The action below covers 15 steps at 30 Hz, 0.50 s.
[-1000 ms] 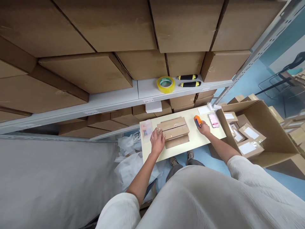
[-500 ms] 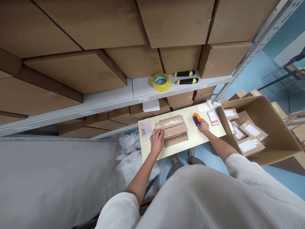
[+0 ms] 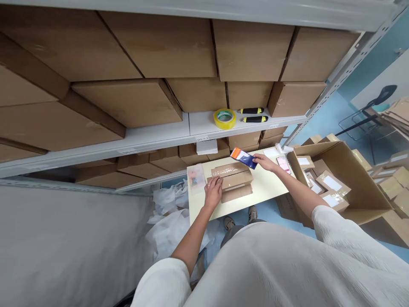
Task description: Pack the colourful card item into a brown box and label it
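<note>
A small cardboard box (image 3: 234, 178) with shiny clear tape on its top flap lies on the cream tabletop (image 3: 265, 187). My left hand (image 3: 213, 192) is at its left end, fingers bent over the edge and holding it. Between the thumb and fingers of my right hand (image 3: 263, 162) is a flat orange, white and dark blue packet (image 3: 244, 158), held in the air just beyond the box's far right corner. What is inside the small box cannot be seen.
A phone (image 3: 283, 165) lies on the table's right side, a clear plastic sheet (image 3: 196, 177) on its left. A shelf (image 3: 198, 123) carries yellow tape (image 3: 224, 119) and two utility knives (image 3: 254, 119). On the right stands a large carton (image 3: 367, 183) of labelled parcels. White bags (image 3: 172, 230) lie at lower left.
My right hand has lifted the packet off the table's right side and brought it left toward the box. My left hand stays on the box. The view has tilted upward.
</note>
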Motion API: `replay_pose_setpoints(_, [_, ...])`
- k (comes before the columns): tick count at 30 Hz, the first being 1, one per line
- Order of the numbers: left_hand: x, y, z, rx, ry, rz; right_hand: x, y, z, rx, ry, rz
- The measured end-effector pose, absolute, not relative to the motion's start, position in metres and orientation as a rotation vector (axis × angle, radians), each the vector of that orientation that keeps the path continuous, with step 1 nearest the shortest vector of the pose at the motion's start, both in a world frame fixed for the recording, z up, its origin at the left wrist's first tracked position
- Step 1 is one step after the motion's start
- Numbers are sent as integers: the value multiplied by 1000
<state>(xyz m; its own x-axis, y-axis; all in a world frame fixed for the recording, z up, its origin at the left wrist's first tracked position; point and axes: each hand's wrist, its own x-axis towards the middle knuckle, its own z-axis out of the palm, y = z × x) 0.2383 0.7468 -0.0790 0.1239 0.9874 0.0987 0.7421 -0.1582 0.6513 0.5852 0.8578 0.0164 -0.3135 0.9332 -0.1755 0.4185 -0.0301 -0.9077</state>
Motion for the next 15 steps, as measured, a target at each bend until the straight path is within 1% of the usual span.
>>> replay_pose_setpoints(3, [236,748,-81,1945,1648,762,552,864,22,-1312,-1793,1464])
replay_pose_setpoints(6, [233,750,-82,1914,1630,785,527,866,20,-1319,-1821,1516])
replay_pose_setpoints(12, [231,749,-84,1871,1591,809,514,863,11,-1479,-1979,1456])
replay_pose_setpoints(15, [234,754,-81,1763,1618,859,517,862,8,-1490,-1950,1435])
